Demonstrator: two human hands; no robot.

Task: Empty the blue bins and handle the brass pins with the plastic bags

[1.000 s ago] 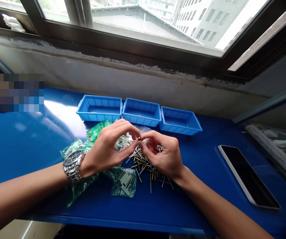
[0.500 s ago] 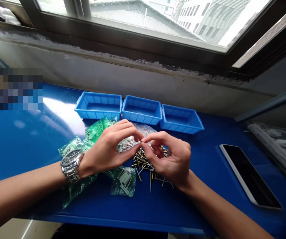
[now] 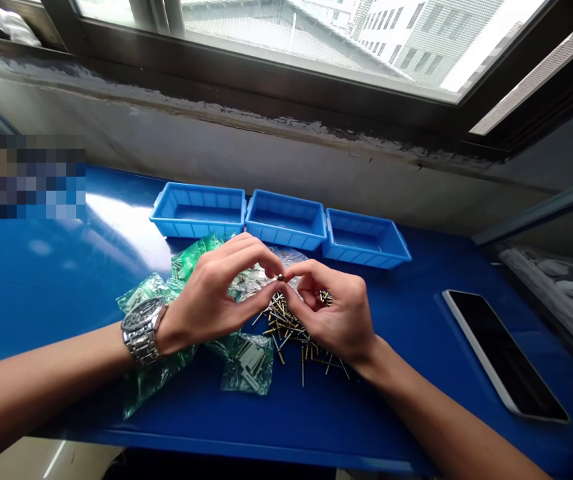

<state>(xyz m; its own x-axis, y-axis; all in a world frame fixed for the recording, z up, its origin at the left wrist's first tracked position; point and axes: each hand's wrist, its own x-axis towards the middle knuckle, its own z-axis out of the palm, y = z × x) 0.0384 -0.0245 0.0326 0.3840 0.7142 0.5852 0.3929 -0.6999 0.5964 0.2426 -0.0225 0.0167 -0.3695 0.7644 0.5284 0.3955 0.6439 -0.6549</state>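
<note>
Between my two hands, fingertip to fingertip, a small brass-coloured rivet (image 3: pixel 280 277) shows only its round end; the rest is hidden. My left hand (image 3: pixel 226 287), with a steel watch (image 3: pixel 142 329) on the wrist, pinches it between thumb and index finger. From the other side my right hand (image 3: pixel 334 303) pinches it too, its other fingers curled. Below them lies a loose pile of blind rivets (image 3: pixel 286 325) with gold sleeves and silver pins, partly covered by my right hand. Green and clear plastic bags (image 3: pixel 249 363) of small parts lie by my left hand.
Three blue bins (image 3: pixel 286 230) stand in a row behind the hands, below the wall and window. A phone (image 3: pixel 506 357) lies at the right on the blue table (image 3: pixel 316 427). Clear wrapping with white items (image 3: pixel 561 287) is at the far right.
Both hands have shifted slightly, the right one a little left and up. The rivet's round end now shows between the fingertips.
</note>
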